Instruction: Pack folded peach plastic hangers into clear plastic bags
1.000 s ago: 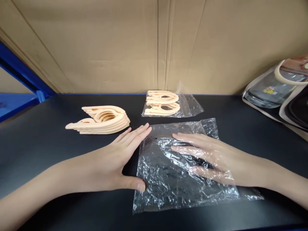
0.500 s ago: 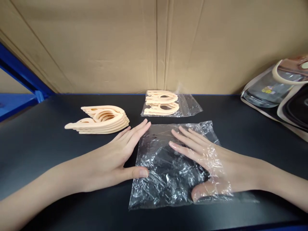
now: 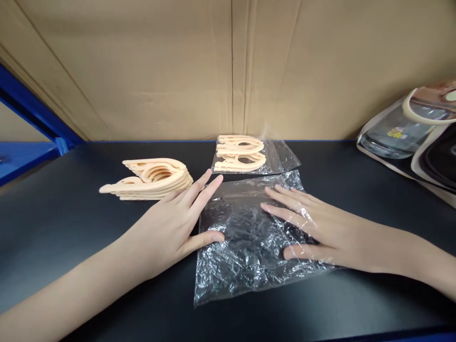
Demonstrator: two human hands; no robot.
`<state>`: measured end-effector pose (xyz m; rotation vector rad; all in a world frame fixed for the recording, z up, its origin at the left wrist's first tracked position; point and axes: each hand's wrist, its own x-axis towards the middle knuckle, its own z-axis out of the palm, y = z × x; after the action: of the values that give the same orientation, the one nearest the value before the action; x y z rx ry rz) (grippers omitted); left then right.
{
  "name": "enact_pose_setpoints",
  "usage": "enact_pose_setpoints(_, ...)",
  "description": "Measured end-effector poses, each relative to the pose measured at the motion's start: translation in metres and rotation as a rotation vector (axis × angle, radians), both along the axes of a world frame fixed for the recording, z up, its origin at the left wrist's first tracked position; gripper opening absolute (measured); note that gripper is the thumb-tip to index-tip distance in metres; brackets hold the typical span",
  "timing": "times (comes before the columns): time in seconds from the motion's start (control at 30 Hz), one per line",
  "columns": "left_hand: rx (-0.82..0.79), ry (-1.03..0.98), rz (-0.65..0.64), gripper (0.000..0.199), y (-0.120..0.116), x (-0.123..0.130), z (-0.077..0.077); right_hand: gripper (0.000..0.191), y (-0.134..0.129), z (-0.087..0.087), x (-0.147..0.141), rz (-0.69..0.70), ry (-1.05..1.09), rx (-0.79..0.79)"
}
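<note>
A crinkled clear plastic bag (image 3: 245, 237) lies flat on the black tabletop (image 3: 142, 304). Across its left edge, my left hand (image 3: 178, 218) rests with fingers spread, thumb and fingertips on the film. My right hand (image 3: 320, 228) is at the bag's right side, fingers apart, partly under the clear film. Left of the bag is a stack of cream folding hangers (image 3: 160, 178), near the back of my left hand. Behind the bag lies a second clear bag (image 3: 280, 156) with cream hangers (image 3: 240, 152) in or on it; which, I cannot tell.
A clear jug (image 3: 392, 137) with a cream strap and a dark item stand at the far right. Cardboard (image 3: 160, 71) rises behind the table, and a blue metal frame (image 3: 35, 109) is at the left.
The bag's right side has shifted left and away from me, its lower edge now slanting. My right hand has moved slightly up and right; my left thumb has moved farther up the bag.
</note>
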<state>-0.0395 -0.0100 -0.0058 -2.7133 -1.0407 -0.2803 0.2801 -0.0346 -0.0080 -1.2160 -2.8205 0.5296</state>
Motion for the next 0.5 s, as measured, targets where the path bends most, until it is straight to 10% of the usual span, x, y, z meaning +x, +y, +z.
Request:
enact_pose_setpoints(0.33,-0.112,-0.147,-0.041,0.072,0.001,-0.002,0.0,0.071,0.008,0.017,0.044,-0.045,-0.054,-0.051)
enact_pose_setpoints(0.5,-0.139,-0.383,-0.131,0.048,-0.001,-0.008,0.024,0.075,0.009,0.012,0.045,-0.018,-0.067,-0.004)
